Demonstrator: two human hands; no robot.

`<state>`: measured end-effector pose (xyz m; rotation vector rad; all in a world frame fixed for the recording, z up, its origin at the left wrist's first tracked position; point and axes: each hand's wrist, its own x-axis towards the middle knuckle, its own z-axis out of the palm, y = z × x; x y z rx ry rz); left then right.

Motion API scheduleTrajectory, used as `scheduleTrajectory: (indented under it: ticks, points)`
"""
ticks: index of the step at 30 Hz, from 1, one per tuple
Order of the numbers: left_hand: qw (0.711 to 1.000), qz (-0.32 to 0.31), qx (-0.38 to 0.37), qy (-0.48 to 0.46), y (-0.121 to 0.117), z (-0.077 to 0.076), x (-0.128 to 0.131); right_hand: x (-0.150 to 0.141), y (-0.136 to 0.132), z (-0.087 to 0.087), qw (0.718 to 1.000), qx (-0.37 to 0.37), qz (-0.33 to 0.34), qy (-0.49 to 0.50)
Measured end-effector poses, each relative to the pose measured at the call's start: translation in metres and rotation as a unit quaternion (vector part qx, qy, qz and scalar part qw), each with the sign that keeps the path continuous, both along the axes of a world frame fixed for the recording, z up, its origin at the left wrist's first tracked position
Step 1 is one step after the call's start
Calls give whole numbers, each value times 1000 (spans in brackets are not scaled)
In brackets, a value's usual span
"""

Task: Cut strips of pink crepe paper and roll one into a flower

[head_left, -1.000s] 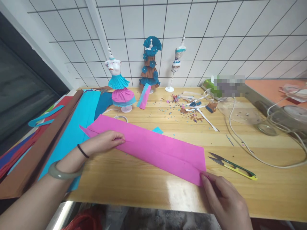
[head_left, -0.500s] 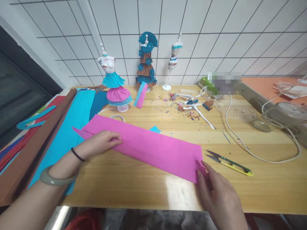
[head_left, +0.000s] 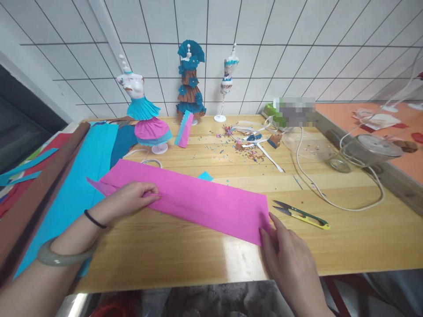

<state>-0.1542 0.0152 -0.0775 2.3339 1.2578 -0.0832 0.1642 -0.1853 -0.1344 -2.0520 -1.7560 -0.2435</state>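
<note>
A long folded strip of pink crepe paper [head_left: 205,200] stretches across the front of the table, its left end parting into a loose flap. My left hand [head_left: 134,198] is closed in a pinch on the strip near its left end. At the strip's right end, my right hand [head_left: 291,255] grips the short edge between thumb and fingers. Thread snips [head_left: 302,215] with yellow and dark green handles lie just right of that end. A small blue paper piece [head_left: 205,176] rests behind the strip.
Miniature dress forms stand along the tiled wall: one in a blue-and-pink skirt [head_left: 152,130], one in a teal-and-brown dress [head_left: 190,92], one bare [head_left: 228,79]. Brown and blue paper rolls [head_left: 71,176] lie left. Paper scraps [head_left: 253,154], a white cord [head_left: 330,200] and a jar [head_left: 340,164] sit right.
The whole view has swung a little to the right, so things appear farther left. Both hands keep their hold on the pink crepe paper, which looks nearly unchanged.
</note>
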Motion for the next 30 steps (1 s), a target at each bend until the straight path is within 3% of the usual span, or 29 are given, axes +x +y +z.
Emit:
scheduleTrajectory:
  ticks: [5, 8, 12, 16, 21, 30]
  points:
    - [1000, -1, -1, -1, 2, -4, -1, 0, -2, 1, 1000, -3, -9, -15]
    - [1000, 3, -1, -12, 3, -5, -2, 1, -5, 4, 999, 32, 4, -31]
    - [1000, 8, 3, -16, 3, -7, -2, -12, -7, 11, 988, 75, 121, -58]
    - [1000, 13, 8, -12, 3, -8, -3, -35, -7, 11, 960, -15, 247, -130]
    - [1000, 9, 11, 4, 3, -7, -2, -38, -9, 5, 960, -37, 238, -143]
    - [998, 42, -50, -10, -7, -9, -2, 4, -8, 5, 950, -43, 251, -178]
